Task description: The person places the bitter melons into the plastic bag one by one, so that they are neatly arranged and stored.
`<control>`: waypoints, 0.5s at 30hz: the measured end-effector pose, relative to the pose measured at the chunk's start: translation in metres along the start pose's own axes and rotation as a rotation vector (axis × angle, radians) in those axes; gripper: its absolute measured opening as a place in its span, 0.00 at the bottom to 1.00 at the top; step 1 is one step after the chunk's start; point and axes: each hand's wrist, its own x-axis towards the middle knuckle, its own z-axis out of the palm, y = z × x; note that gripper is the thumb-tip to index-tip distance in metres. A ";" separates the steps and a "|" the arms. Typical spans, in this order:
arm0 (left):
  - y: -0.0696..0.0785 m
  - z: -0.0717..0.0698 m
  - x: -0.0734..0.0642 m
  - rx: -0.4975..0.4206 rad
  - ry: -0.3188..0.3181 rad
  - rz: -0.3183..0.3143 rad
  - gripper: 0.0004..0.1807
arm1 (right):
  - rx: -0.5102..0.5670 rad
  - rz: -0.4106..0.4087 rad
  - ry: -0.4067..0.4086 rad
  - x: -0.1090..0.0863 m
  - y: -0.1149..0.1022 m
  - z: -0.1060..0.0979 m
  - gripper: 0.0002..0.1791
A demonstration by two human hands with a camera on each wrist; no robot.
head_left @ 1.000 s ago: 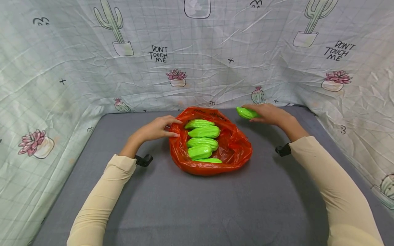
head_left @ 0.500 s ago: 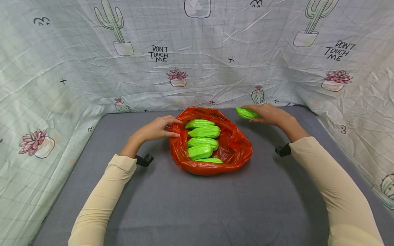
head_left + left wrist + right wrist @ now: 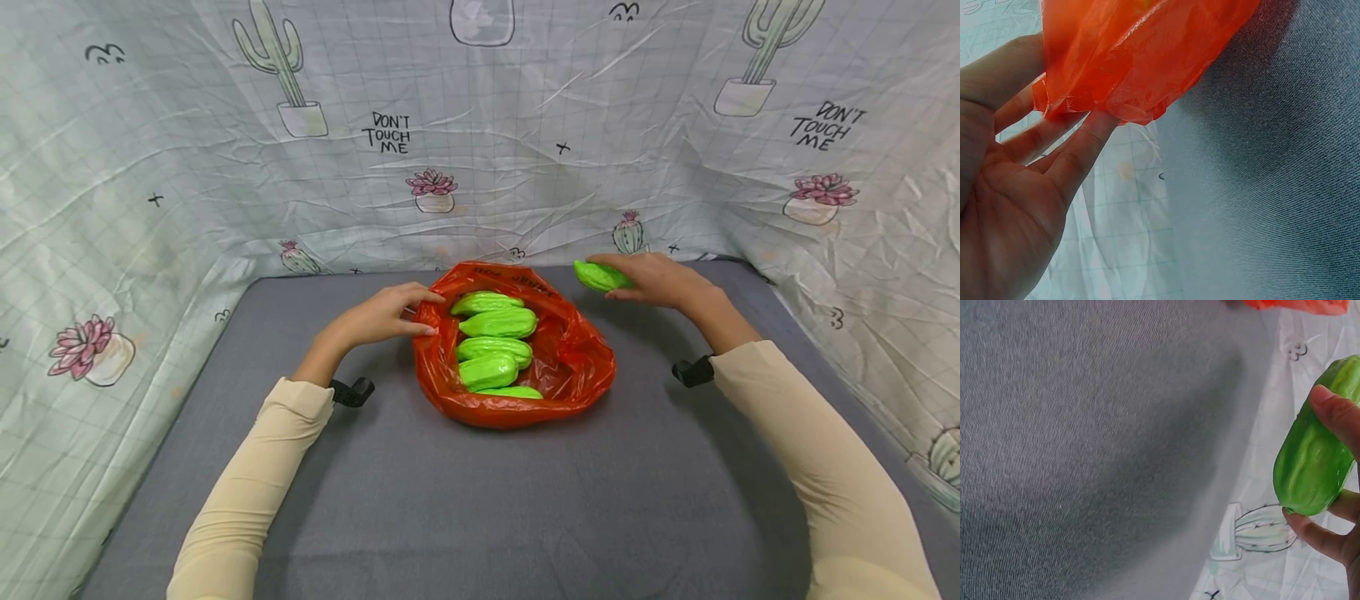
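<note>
A red plastic bag (image 3: 517, 412) lies with its mouth spread wide on the grey cloth. Several bright green bitter gourds (image 3: 498, 322) are stacked in a row inside it, toward its left side. My left hand (image 3: 378, 314) pinches the bag's left rim between thumb and fingers; in the left wrist view the fingers (image 3: 1085, 147) go behind the red plastic. Off to the bag's right, my right hand (image 3: 658, 279) holds another bitter gourd (image 3: 1313, 459) above the cloth, thumb on one side and fingers on the other. Part of that gourd is covered by the hand.
Grey cloth (image 3: 480, 508) covers the table. Behind it and at both sides hangs a pale curtain (image 3: 517, 117) printed with cacti and words. A dark strap piece (image 3: 352, 392) sits at the left wrist, and another (image 3: 692, 371) at the right.
Hardly anything moves. The right forearm shifts very slightly, while the gourd stays in the right hand and the left hand keeps its grip on the bag.
</note>
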 end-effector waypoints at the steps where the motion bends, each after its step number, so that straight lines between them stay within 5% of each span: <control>1: 0.000 0.000 0.000 -0.002 -0.001 -0.001 0.30 | 0.003 -0.002 0.006 -0.001 -0.002 0.000 0.37; 15: 0.000 -0.001 -0.001 -0.022 -0.003 -0.019 0.30 | 0.042 -0.023 0.049 -0.004 -0.035 -0.010 0.35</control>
